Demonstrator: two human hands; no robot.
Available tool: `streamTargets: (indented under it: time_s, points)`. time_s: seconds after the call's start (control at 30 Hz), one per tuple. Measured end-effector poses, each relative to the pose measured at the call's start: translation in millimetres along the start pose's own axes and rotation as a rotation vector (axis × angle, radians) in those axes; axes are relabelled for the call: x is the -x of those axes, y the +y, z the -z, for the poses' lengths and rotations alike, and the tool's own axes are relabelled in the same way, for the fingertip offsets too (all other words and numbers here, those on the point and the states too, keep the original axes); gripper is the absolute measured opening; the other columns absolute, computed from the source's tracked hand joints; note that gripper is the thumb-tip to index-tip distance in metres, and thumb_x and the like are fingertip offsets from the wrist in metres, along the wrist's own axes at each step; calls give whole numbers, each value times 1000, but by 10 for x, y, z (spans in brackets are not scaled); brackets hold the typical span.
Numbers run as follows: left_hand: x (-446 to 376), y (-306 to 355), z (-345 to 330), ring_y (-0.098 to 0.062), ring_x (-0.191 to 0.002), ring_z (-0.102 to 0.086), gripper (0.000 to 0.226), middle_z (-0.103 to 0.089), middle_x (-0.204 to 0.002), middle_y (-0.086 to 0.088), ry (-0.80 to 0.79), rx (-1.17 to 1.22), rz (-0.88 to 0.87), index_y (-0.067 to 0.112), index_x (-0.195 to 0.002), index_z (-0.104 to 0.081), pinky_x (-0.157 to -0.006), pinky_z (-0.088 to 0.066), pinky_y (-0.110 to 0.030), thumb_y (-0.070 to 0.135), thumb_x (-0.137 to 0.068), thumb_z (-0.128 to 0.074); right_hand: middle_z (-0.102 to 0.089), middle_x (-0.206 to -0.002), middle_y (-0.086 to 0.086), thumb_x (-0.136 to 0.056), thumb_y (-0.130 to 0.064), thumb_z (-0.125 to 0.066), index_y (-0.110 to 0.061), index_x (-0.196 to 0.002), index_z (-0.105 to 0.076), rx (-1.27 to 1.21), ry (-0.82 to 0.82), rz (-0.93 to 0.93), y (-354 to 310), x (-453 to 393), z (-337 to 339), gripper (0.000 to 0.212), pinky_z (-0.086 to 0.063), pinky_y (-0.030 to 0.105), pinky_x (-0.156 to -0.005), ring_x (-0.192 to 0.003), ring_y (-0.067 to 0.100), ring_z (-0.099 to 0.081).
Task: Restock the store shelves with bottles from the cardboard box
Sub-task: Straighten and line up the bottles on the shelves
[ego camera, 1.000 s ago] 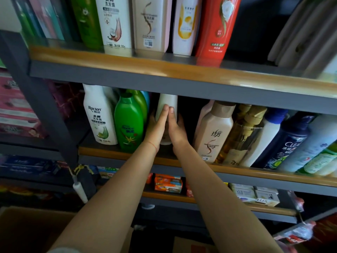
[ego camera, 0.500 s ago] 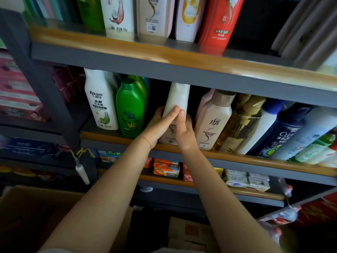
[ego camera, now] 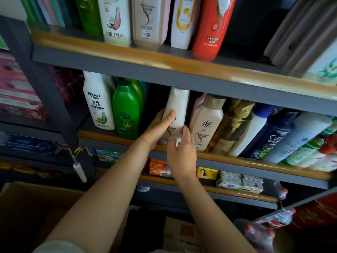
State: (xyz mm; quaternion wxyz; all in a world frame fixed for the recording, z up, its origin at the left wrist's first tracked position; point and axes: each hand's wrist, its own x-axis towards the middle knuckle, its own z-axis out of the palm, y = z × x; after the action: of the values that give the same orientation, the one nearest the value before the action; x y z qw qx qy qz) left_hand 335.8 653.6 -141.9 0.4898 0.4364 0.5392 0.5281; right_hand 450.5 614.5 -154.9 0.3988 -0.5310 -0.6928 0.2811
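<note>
Pale bottle (ego camera: 176,114) upright on middle shelf (ego camera: 237,158), left hand (ego camera: 157,127) grip clamped round it, right hand (ego camera: 182,154) grip loose.

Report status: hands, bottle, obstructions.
Left hand gripping white bottle, right hand at its base. Bottle upright on middle shelf, between green bottle and beige bottle. Nothing blocking.

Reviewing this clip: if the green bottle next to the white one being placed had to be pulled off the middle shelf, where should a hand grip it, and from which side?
Probably the green bottle is best gripped around its wide middle, coming straight in from the shelf front. It stands upright; a white Racien bottle crowds one side, while the left hand holds the white bottle on the other. The cap sits close under the upper shelf.
</note>
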Motion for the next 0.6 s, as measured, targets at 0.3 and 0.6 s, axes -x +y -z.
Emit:
streamTargets:
  time_s: [0.3,0.6]
  points:
    - [17,-7,-115,-13,-120,-59,76,-58,-133,5,23,-11,-8,41,-140,-38,-102,-49,-38,78,-75,-48,-38,-142,9,-96,-5,-48,-5,-145,-39,-20,70,71,95,94,81,50,-32,-8,-81,-127,17,-45]
    - [188,126,-135,4,-108,-53,69,-56,-122,20,62,-57,-14,35,-145,-40,-88,-44,-21,71,-86,-48,-49,-119,3,-94,-4,-52,-12,-125,-50,-155,54,89,43,111,102,32,-45,10,-71,-94,7,-53]
